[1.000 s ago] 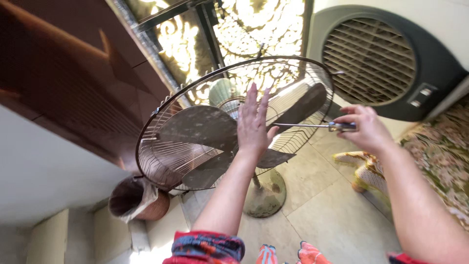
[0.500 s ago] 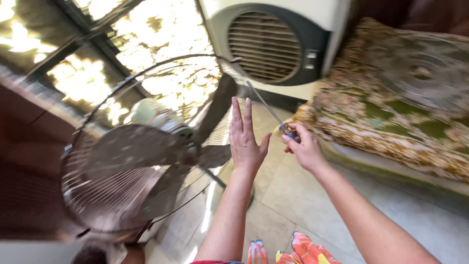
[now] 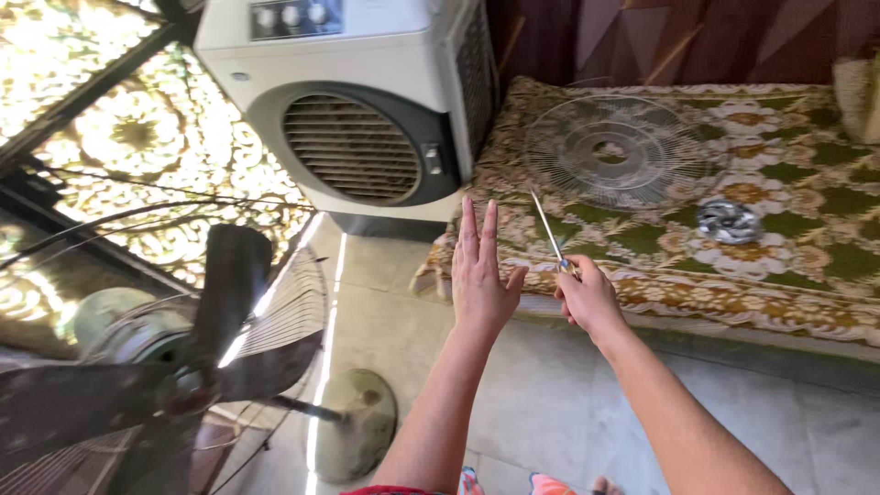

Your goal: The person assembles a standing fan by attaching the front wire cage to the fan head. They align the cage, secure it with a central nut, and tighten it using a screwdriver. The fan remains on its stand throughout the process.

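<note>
My right hand (image 3: 588, 300) is closed around the handle of a long thin screwdriver (image 3: 548, 234), its metal shaft pointing up and away over the patterned mattress. My left hand (image 3: 481, 275) is raised beside it, flat and empty, fingers straight and together, palm facing away. A dusty pedestal fan (image 3: 174, 376) with dark blades and an open rear wire guard stands at the lower left, apart from both hands. Its round front grille (image 3: 616, 151) lies flat on the floral mattress (image 3: 788, 275), with a small shiny round metal part (image 3: 729, 221) to its right.
A white air cooler (image 3: 362, 110) with a dark round louvred vent stands on the floor ahead. An ornate glowing window screen (image 3: 119, 137) fills the upper left. The fan's round base (image 3: 357, 435) rests on the pale tiled floor (image 3: 550, 412).
The view has swung right, away from the fan toward the mattress. My left hand left the fan's hub. My right hand turned the screwdriver from pointing at the fan to pointing upward.
</note>
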